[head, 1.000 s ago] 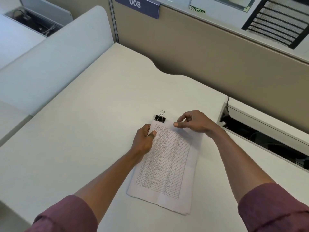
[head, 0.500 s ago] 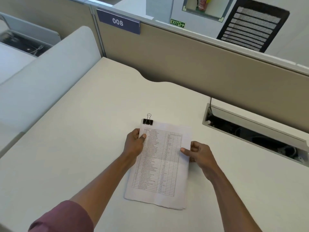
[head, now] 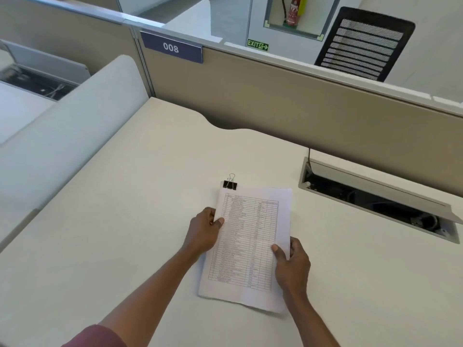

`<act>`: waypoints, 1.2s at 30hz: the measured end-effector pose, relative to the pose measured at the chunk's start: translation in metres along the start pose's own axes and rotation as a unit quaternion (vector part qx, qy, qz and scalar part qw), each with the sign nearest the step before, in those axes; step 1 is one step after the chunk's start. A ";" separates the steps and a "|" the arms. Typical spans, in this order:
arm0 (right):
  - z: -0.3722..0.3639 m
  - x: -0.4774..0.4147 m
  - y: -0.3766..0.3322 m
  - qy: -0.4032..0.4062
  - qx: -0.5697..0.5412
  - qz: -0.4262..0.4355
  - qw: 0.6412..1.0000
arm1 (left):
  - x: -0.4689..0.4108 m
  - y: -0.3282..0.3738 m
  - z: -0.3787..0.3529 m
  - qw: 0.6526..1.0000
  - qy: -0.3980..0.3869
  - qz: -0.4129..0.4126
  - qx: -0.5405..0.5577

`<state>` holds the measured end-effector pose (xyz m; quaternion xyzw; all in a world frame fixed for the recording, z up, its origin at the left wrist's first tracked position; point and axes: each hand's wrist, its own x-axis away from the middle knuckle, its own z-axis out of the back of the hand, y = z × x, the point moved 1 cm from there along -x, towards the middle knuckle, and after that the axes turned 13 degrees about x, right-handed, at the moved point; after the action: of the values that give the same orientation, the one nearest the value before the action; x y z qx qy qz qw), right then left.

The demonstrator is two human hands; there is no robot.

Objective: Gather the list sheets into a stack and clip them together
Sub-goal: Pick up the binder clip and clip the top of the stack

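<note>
The stack (head: 250,244) of list sheets lay near the middle of the desk (head: 125,221), printed table facing up, with a black clip (head: 230,184) fastened on its far left corner. The left hand (head: 204,231) gripped the stack's left edge, thumb on top of the page. The right hand (head: 292,265) held the right edge lower down, thumb pressed on the sheet and fingers curled beside it. An open cable tray (head: 375,199) sat well apart to the right.
</note>
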<state>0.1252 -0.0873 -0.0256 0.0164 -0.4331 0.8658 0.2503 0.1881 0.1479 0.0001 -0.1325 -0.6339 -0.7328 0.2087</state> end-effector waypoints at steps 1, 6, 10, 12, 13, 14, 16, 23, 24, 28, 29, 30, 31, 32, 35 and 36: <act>0.001 -0.001 0.000 0.008 0.000 -0.004 1.000 | 0.004 -0.005 0.001 1.000 0.007 -0.001 -0.020; 0.000 -0.005 0.003 0.016 0.008 0.000 1.000 | 0.021 -0.026 0.009 0.999 0.041 0.004 -0.022; -0.002 -0.005 0.002 0.015 0.024 0.016 0.999 | 0.024 -0.027 0.009 0.998 0.055 0.003 0.002; -0.002 -0.006 0.000 0.018 0.022 0.017 0.999 | 0.022 -0.026 0.008 0.998 0.055 -0.001 0.002; -0.002 -0.008 0.000 0.020 0.022 0.017 0.999 | 0.021 -0.025 0.006 0.998 0.058 -0.004 0.005; -0.003 -0.009 -0.001 0.021 0.022 0.018 0.999 | 0.020 -0.024 0.005 0.998 0.064 -0.007 0.007; -0.003 -0.016 -0.006 0.028 0.020 0.018 0.999 | 0.014 -0.018 0.003 0.997 0.076 -0.017 0.013; -0.008 -0.083 -0.050 0.047 0.023 0.036 0.998 | -0.041 0.036 -0.005 0.992 0.098 -0.076 0.020; -0.008 -0.094 -0.057 0.046 0.028 0.040 0.998 | -0.051 0.043 -0.006 0.992 0.096 -0.081 0.018; -0.011 -0.144 -0.084 0.048 0.052 0.058 0.996 | -0.096 0.073 -0.012 0.991 0.090 -0.094 0.015; -0.012 -0.154 -0.088 0.049 0.064 0.059 0.995 | -0.106 0.077 -0.014 0.992 0.089 -0.093 0.009; -0.013 -0.164 -0.091 0.048 0.074 0.057 0.994 | -0.116 0.082 -0.016 0.992 0.087 -0.092 0.001; -0.015 -0.171 -0.094 0.047 0.084 0.055 0.994 | -0.124 0.084 -0.018 0.992 0.085 -0.091 -0.006; -0.017 -0.178 -0.095 0.044 0.093 0.051 0.993 | -0.133 0.085 -0.020 0.993 0.083 -0.089 -0.013; -0.024 -0.194 -0.092 0.037 0.120 0.037 0.991 | -0.152 0.088 -0.028 0.993 0.074 -0.085 -0.040; -0.026 -0.197 -0.091 0.035 0.127 0.032 0.991 | -0.156 0.087 -0.031 0.993 0.071 -0.083 -0.048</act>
<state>0.3429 -0.1050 -0.0228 0.0041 -0.3106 0.9214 0.2334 0.3686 0.1296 -0.0007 -0.0373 -0.5907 -0.7846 0.1848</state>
